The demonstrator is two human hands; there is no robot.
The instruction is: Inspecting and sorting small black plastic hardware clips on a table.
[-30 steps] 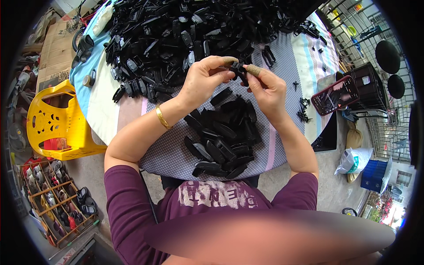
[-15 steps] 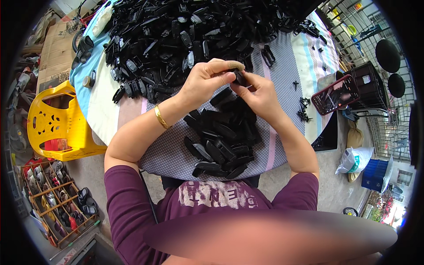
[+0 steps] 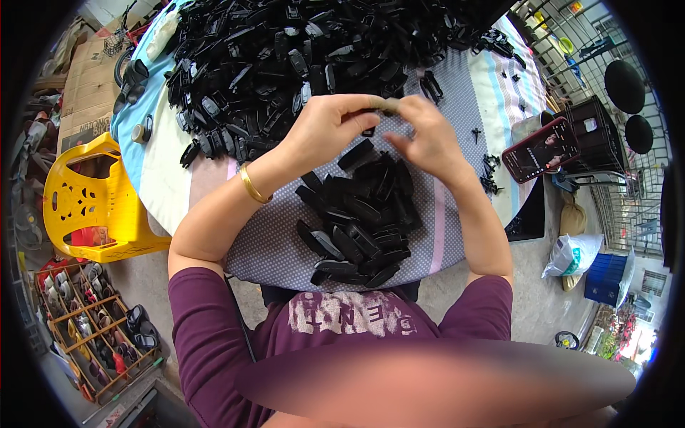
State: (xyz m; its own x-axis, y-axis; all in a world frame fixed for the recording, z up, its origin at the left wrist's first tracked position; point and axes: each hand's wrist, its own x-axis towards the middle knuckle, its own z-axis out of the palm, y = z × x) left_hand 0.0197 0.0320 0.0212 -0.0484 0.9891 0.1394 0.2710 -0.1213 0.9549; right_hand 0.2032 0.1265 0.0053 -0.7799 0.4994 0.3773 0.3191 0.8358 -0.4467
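Note:
Over the table, my left hand (image 3: 327, 127) has its thumb and fingers closed on a small black plastic piece (image 3: 368, 132), mostly hidden behind them. A finger cover shows near the fingertips, where the two hands touch. My right hand (image 3: 430, 139) is slightly blurred; its thumb stands apart from its fingers, with nothing visible between them. Just below the hands lies a small heap of long black plastic pieces (image 3: 360, 239), one loose piece (image 3: 356, 154) at its top. Beyond them spreads a much larger pile of black plastic parts (image 3: 242, 78).
A phone (image 3: 540, 150) with a lit screen stands at the table's right edge, near tiny black parts (image 3: 490, 175). To the left are a yellow plastic chair (image 3: 107, 207) and a shoe rack (image 3: 82, 324). A black crate (image 3: 596, 139) stands at the right.
My right hand has loosened its pinch, its thumb now apart from the fingers. The held piece has shifted left and shows less. The left wrist has moved slightly left.

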